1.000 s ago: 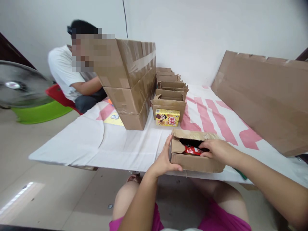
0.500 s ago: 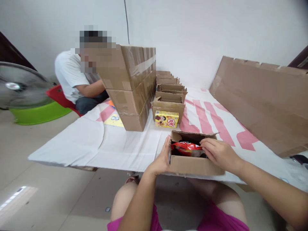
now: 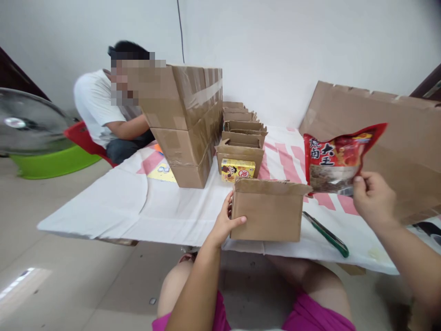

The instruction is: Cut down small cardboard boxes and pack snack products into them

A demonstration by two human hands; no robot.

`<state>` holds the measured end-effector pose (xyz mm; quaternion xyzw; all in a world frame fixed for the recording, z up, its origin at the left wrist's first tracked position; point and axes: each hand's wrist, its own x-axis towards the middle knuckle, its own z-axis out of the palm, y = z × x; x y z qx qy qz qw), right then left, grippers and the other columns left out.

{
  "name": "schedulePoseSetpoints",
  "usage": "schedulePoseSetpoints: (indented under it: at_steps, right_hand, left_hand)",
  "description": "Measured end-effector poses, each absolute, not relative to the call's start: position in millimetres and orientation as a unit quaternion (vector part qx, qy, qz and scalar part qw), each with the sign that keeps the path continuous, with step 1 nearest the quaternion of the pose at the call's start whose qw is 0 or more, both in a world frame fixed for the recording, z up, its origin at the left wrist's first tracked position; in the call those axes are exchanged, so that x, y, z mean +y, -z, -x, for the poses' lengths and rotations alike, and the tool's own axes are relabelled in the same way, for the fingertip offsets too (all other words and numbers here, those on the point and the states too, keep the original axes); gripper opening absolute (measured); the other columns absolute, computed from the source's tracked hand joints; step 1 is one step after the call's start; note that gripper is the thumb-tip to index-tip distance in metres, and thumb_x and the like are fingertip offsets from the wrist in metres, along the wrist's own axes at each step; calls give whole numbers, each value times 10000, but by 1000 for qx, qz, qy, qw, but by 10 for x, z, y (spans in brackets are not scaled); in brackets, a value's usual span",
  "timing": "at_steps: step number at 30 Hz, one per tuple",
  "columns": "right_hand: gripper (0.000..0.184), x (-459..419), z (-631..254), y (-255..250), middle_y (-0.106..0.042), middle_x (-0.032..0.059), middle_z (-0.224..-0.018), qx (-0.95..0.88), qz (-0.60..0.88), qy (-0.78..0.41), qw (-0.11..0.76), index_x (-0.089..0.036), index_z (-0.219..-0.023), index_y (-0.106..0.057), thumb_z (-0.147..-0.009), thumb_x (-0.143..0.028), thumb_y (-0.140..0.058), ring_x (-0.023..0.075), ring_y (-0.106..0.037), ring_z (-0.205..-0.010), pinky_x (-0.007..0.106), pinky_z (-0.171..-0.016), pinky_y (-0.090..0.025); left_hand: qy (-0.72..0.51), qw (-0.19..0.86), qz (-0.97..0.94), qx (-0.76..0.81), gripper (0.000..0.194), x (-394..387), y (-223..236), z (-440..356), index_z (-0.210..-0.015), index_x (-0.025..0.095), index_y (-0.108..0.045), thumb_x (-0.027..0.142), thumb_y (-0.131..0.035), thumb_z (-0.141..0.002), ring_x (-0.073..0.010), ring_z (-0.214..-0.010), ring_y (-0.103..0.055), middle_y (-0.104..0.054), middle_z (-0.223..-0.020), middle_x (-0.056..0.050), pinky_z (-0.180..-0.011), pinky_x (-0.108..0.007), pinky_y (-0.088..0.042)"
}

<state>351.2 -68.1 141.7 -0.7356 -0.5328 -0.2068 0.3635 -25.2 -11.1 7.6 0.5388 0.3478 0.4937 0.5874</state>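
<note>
A small cardboard box (image 3: 267, 214) stands at the near edge of the table. Around its left end my left hand (image 3: 225, 223) is closed, thumb on the front face and fingers along the side. What the box holds is hidden behind its front wall. To the right, my right hand (image 3: 377, 195) pinches the lower right corner of a red snack pouch (image 3: 339, 158) with a clear lower part. The pouch is held up in the air, apart from the box. On the cloth below it lies a green utility knife (image 3: 327, 235).
A yellow printed box (image 3: 237, 170) leans by a row of opened cartons (image 3: 241, 147). Taped cartons (image 3: 193, 133) are stacked left of them, a seated person (image 3: 103, 105) behind. A large cardboard sheet (image 3: 379, 110) stands at right. A fan (image 3: 31, 119) is far left.
My right hand has lifted the red pouch out of the box and up to the right. The box has tipped so its front face shows. The utility knife has come into view.
</note>
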Motion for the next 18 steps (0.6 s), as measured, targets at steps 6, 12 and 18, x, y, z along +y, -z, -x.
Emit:
schedulePoseSetpoints:
  at_steps: [6, 12, 18]
  right_hand:
    - [196, -583, -3765, -1028, -688, 41, -656, -584, 750, 162, 266, -229, -802, -623, -905, -334, -494, 168, -585, -533, 263, -499, -393]
    - [284, -592, -3814, -656, -713, 93, -822, -639, 724, 184, 185, -203, -896, -666, -938, -352, -428, 211, -613, -650, 298, -534, -356]
    - [345, -669, -3623, -473, -715, 79, -932, -715, 682, 121, 97, -210, -934, -675, -957, -429, -409, 236, -665, -809, 329, -638, -458]
  left_hand:
    - [-497, 619, -500, 346, 1034, -135, -88, 232, -1484, 255, -311, 484, -828, -617, -331, -1290, -504, -443, -1486, -128, -1027, -451, -474]
    - [-496, 623, -497, 345, 1044, -125, -70, 251, -1477, 254, -323, 463, -845, -597, -344, -1307, -489, -444, -1487, -129, -1060, -473, -443]
    - [-500, 626, -494, 336, 1032, -133, -98, 230, -1469, 255, -341, 433, -854, -591, -351, -1318, -472, -437, -1495, -120, -1080, -479, -415]
